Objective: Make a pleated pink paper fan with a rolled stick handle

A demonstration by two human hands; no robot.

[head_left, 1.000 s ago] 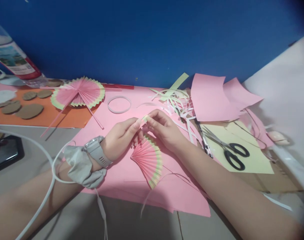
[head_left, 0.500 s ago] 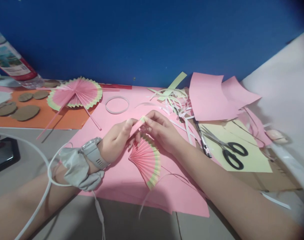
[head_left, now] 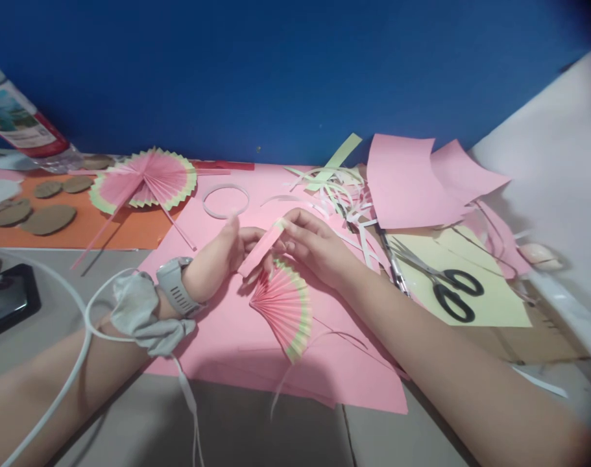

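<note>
- One folded strip (head_left: 260, 251), top end pinched by the right hand (head_left: 322, 250)!
- Left hand (head_left: 216, 261): thumb apart, some fingers hidden behind the strip.
- One pink fan (head_left: 286, 314) just below the grip, partly covered.

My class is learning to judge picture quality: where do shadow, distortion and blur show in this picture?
In the head view, a broad, soft shadow darkens the near part of the pink sheet, while the folded strip lies outside it; in the head view, the bottle leans outward, perhaps from lens distortion; in the head view, its label's small print blurs beyond reading.
</note>
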